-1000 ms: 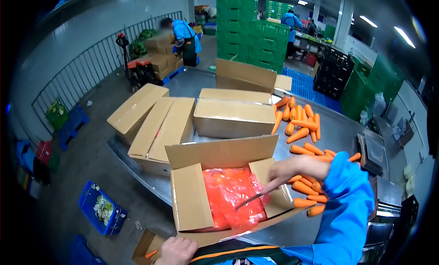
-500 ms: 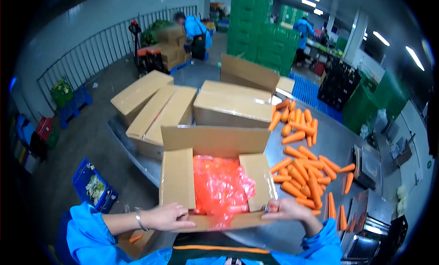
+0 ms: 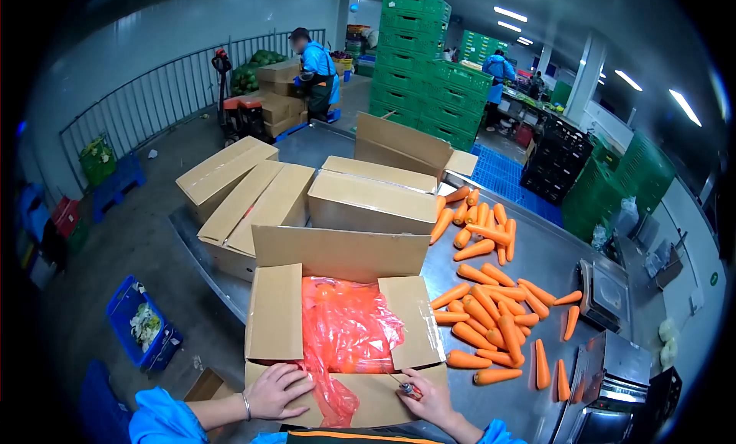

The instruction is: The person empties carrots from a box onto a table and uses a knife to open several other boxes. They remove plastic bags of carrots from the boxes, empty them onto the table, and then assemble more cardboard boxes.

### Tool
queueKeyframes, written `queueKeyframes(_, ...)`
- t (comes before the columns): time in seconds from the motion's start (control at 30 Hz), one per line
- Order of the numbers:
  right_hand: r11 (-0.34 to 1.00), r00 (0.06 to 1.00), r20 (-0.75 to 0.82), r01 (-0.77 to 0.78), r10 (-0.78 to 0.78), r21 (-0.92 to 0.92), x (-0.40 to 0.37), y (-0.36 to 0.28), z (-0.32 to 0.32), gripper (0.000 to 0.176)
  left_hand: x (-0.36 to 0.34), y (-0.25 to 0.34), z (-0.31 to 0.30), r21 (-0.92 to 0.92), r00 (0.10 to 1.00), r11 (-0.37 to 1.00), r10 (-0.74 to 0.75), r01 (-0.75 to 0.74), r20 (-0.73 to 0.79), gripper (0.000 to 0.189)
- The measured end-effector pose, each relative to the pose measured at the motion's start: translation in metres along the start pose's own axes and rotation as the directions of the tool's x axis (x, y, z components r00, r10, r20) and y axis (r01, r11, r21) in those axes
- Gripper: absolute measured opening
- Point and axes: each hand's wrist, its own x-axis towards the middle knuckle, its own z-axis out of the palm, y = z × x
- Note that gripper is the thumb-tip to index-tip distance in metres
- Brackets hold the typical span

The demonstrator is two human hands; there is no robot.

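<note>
Head cam: near flap [image 3: 368,398] now down; L hand [image 3: 280,390] fingers flat, empty, on it; R hand [image 3: 431,399] fingers gripping knife [image 3: 402,383].

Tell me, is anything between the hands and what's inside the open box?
Yes: an orange plastic bag covers everything inside and spills over the near flap between the left hand and the right hand, which grips a small tool.

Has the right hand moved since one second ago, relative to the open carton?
Yes. The right hand, gripping a knife, has come back from above the right flap of the open carton to its near flap.
</note>
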Motion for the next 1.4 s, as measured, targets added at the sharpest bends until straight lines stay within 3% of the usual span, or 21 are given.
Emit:
queueKeyframes(0.03, 0.999, 1.0, -0.001, -0.011, 0.011, -0.03, -0.001, -0.005, -0.001, 0.026, 0.007, -0.001, -0.001, -0.111, 0.998, 0.994, -0.026, 0.021, -0.048, 0.053)
queueKeyframes(0.07, 0.997, 0.997, -0.024, -0.075, 0.075, 0.017, -0.001, -0.001, 0.004, 0.025, 0.014, -0.002, -0.005, -0.084, 0.998, 0.994, -0.068, 0.069, 0.011, 0.052)
queueKeyframes(0.17, 0.998, 0.995, -0.081, -0.063, 0.066, 0.029, 0.001, -0.006, 0.007, 0.028, 0.024, -0.001, -0.012, -0.023, 0.98, 0.985, -0.17, 0.173, 0.1, 0.043)
queueKeyframes(0.23, 0.994, 0.987, -0.122, -0.104, 0.102, -0.017, -0.001, -0.004, 0.012, 0.028, 0.023, -0.001, -0.025, 0.216, 0.997, 0.976, -0.041, 0.027, 0.06, 0.037)
queueKeyframes(0.3, 0.985, 0.976, -0.165, -0.157, 0.144, -0.066, -0.001, -0.009, 0.016, 0.023, 0.019, -0.004, -0.04, 0.298, 0.998, 0.955, -0.032, 0.015, 0.052, 0.035)
queueKeyframes(0.43, 0.985, 0.957, -0.245, -0.169, 0.155, -0.038, 0.001, -0.026, 0.014, 0.028, 0.004, 0.001, -0.071, 0.47, 0.978, 0.858, -0.19, 0.207, -0.084, 0.04)
queueKeyframes(0.5, 0.981, 0.949, -0.282, -0.172, 0.141, -0.088, 0.002, -0.023, 0.02, 0.025, -0.003, 0.003, -0.081, 0.506, 0.924, 0.776, -0.346, 0.378, -0.161, 0.043)
queueKeyframes(0.53, 0.979, 0.942, -0.296, -0.188, 0.157, -0.08, 0.0, -0.017, 0.025, 0.023, -0.009, -0.006, -0.081, 0.565, 0.882, 0.683, -0.417, 0.463, -0.218, 0.046)
queueKeyframes(0.57, 0.975, 0.935, -0.306, -0.21, 0.18, -0.068, -0.006, -0.009, 0.032, 0.022, -0.021, -0.022, -0.078, 0.713, 0.882, 0.541, -0.403, 0.446, -0.246, 0.047)
queueKeyframes(0.6, 1.0, 0.895, -0.447, -0.014, 0.002, -0.023, -0.007, 0.005, 0.047, 0.016, -0.025, -0.025, -0.073, 0.619, 0.839, 0.579, -0.461, 0.531, -0.288, 0.047)
queueKeyframes(0.63, 1.0, 0.88, -0.474, -0.009, 0.019, 0.023, -0.01, 0.013, 0.057, 0.014, -0.027, -0.026, -0.072, 0.521, 0.794, 0.604, -0.517, 0.603, -0.32, 0.047)
queueKeyframes(0.7, 0.995, 0.842, -0.536, 0.094, -0.064, 0.027, -0.008, 0.018, 0.061, 0.016, -0.028, -0.031, -0.065, 0.513, 0.756, 0.562, -0.549, 0.649, -0.355, 0.049)
queueKeyframes(0.83, 0.999, 0.896, -0.443, -0.008, 0.028, 0.047, -0.008, 0.005, 0.045, 0.013, -0.05, -0.041, -0.055, 0.395, 0.614, 0.488, -0.721, 0.779, -0.32, 0.056)
queueKeyframes(0.9, 0.991, 0.91, -0.394, -0.112, 0.131, 0.07, -0.005, 0.002, 0.036, 0.021, -0.056, -0.051, -0.062, 0.392, 0.6, 0.499, -0.775, 0.773, -0.198, 0.058)
queueKeyframes(0.93, 0.988, 0.916, -0.369, -0.133, 0.155, 0.084, -0.004, 0.007, 0.034, 0.022, -0.048, -0.048, -0.072, 0.516, 0.661, 0.504, -0.73, 0.693, -0.175, 0.057)
queueKeyframes(1.03, 0.975, 0.925, -0.309, -0.21, 0.223, 0.076, 0.0, 0.004, 0.026, 0.024, 0.009, -0.03, -0.097, 0.462, 0.755, 0.729, -0.633, 0.505, 0.172, 0.062)
queueKeyframes(1.1, 0.951, 0.923, -0.254, -0.246, 0.288, 0.185, -0.001, 0.018, 0.031, 0.023, 0.013, -0.015, -0.059, 0.177, 0.928, 0.943, -0.315, 0.282, 0.2, 0.071)
queueKeyframes(1.17, 0.952, 0.925, -0.24, -0.259, 0.293, 0.163, -0.016, 0.029, 0.034, 0.028, 0.012, 0.006, -0.014, 0.318, 0.944, 0.939, -0.216, 0.132, 0.248, 0.085)
queueKeyframes(1.23, 0.956, 0.938, -0.211, -0.244, 0.276, 0.164, -0.01, 0.031, 0.043, 0.034, 0.01, 0.009, -0.003, 0.377, 0.932, 0.921, -0.215, 0.094, 0.292, 0.095)
queueKeyframes(1.3, 0.979, 0.854, -0.49, -0.102, 0.176, 0.175, -0.006, 0.019, 0.047, 0.022, 0.006, 0.001, 0.01, 0.388, 0.93, 0.905, -0.279, 0.171, 0.24, 0.098)
queueKeyframes(1.4, 0.977, 0.778, -0.596, -0.117, 0.201, 0.177, -0.004, 0.015, 0.063, 0.018, -0.008, 0.002, 0.029, 0.397, 0.942, 0.886, -0.312, 0.242, 0.123, 0.087)
